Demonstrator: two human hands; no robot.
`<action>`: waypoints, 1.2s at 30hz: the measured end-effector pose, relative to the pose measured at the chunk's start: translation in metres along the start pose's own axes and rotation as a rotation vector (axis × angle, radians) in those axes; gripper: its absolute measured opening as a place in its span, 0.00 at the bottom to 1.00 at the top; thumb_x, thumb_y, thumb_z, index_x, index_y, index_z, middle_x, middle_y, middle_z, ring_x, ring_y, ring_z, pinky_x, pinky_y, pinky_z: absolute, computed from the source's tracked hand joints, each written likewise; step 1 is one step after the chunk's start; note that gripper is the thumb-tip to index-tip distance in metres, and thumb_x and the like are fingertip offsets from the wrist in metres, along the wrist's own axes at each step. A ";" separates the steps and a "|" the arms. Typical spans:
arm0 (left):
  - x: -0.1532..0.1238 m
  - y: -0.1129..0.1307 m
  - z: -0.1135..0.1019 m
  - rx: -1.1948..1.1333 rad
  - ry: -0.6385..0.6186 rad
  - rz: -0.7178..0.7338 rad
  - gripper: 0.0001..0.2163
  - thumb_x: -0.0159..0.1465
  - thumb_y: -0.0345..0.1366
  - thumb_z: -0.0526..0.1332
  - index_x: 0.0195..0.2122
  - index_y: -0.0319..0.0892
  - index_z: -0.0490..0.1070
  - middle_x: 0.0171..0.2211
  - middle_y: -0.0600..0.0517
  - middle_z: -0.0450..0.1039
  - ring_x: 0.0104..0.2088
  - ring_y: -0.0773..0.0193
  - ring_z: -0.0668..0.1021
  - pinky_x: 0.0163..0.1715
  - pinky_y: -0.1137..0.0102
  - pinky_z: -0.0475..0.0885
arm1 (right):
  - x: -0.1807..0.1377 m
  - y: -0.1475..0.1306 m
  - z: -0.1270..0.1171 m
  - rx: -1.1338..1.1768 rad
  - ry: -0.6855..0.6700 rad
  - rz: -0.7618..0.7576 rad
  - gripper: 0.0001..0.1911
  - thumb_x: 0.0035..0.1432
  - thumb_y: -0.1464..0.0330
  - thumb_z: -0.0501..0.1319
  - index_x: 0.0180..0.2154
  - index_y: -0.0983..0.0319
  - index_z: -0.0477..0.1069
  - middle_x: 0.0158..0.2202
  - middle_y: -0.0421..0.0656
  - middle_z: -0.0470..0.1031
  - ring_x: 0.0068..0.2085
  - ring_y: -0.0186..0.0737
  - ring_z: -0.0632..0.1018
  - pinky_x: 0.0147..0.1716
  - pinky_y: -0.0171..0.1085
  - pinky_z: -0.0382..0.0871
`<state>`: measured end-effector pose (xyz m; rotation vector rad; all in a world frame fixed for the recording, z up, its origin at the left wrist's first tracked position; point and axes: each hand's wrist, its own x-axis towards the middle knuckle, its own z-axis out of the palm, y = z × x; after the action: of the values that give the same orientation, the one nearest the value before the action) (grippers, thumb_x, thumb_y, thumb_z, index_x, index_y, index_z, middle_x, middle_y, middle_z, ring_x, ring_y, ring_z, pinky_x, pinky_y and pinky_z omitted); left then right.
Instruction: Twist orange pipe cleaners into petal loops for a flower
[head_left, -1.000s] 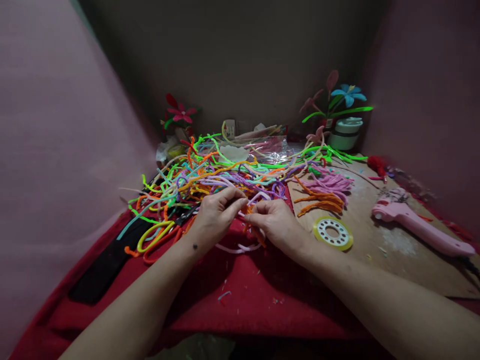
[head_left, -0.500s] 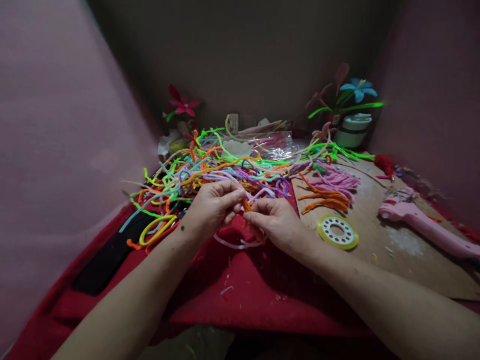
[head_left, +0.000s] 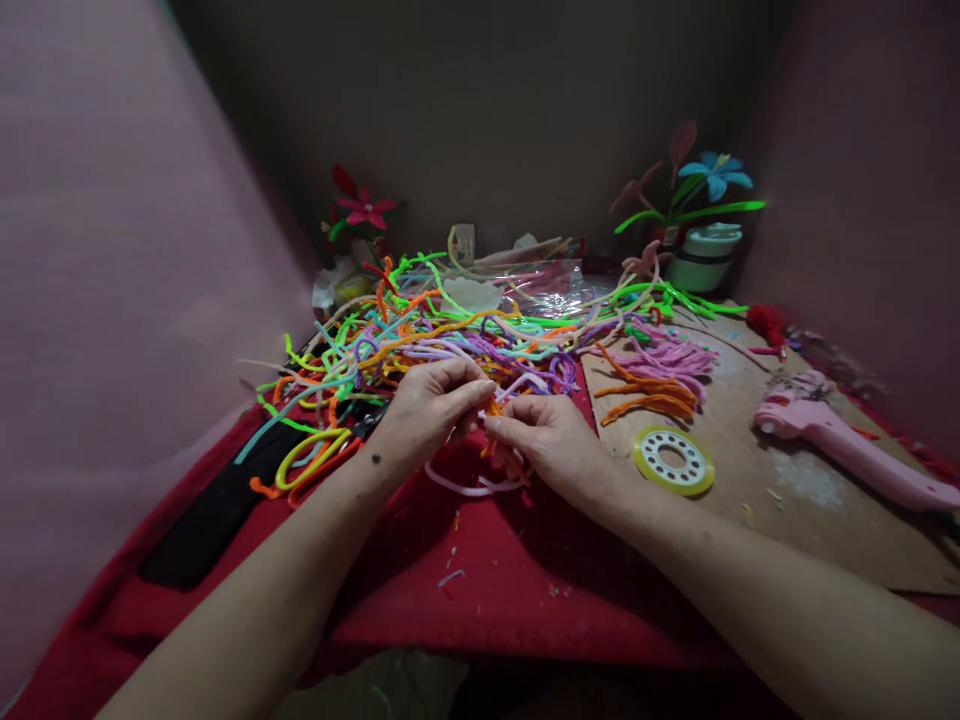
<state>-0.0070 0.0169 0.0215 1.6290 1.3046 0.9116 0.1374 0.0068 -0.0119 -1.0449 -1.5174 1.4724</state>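
Well behind the cloth edge [head_left: 525,640], hands [head_left: 439,405] [head_left: 555,440] pinch orange strands [head_left: 493,409].

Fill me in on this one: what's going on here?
A person's left hand and right hand are close together over a red tablecloth, pinching orange pipe cleaners at the fingertips. Just beyond them lies a tangled pile of multicoloured pipe cleaners. To the right, a wooden board carries a pink bundle, more orange strands, a tape roll and a pink glue gun, none of them in hand.
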 end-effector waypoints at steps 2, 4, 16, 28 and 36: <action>0.000 0.000 0.000 -0.028 0.002 0.009 0.07 0.56 0.36 0.60 0.26 0.38 0.66 0.15 0.58 0.63 0.13 0.73 0.64 0.11 0.78 0.58 | 0.000 -0.001 0.000 0.035 -0.011 0.021 0.13 0.51 0.67 0.58 0.17 0.64 0.64 0.14 0.37 0.66 0.16 0.27 0.64 0.16 0.29 0.56; 0.000 0.001 0.000 -0.078 0.016 0.018 0.06 0.55 0.35 0.61 0.28 0.39 0.66 0.17 0.59 0.63 0.14 0.74 0.64 0.11 0.79 0.57 | 0.000 -0.001 0.001 0.075 -0.029 0.043 0.13 0.50 0.68 0.58 0.17 0.64 0.63 0.14 0.37 0.66 0.15 0.27 0.64 0.15 0.29 0.56; 0.000 -0.002 0.003 -0.284 0.109 0.046 0.07 0.51 0.29 0.64 0.29 0.38 0.65 0.22 0.58 0.66 0.17 0.77 0.65 0.15 0.80 0.59 | -0.002 0.001 0.004 0.192 -0.028 0.022 0.12 0.49 0.70 0.59 0.16 0.64 0.62 0.13 0.37 0.67 0.14 0.25 0.63 0.14 0.27 0.55; 0.004 -0.010 -0.007 -0.302 -0.018 -0.120 0.18 0.58 0.48 0.58 0.24 0.37 0.68 0.17 0.56 0.63 0.14 0.76 0.61 0.14 0.78 0.54 | -0.001 0.001 0.002 0.357 -0.020 0.114 0.08 0.47 0.68 0.59 0.20 0.63 0.64 0.14 0.36 0.68 0.13 0.27 0.64 0.12 0.28 0.56; -0.002 -0.003 -0.002 -0.114 -0.082 -0.099 0.17 0.55 0.42 0.61 0.16 0.38 0.63 0.12 0.58 0.56 0.14 0.75 0.57 0.15 0.76 0.49 | 0.000 0.003 0.001 0.346 -0.023 0.075 0.09 0.47 0.68 0.60 0.19 0.64 0.65 0.14 0.36 0.67 0.13 0.27 0.65 0.12 0.28 0.56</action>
<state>-0.0099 0.0157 0.0196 1.4848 1.2430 0.8352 0.1361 0.0067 -0.0152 -0.8858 -1.1926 1.7290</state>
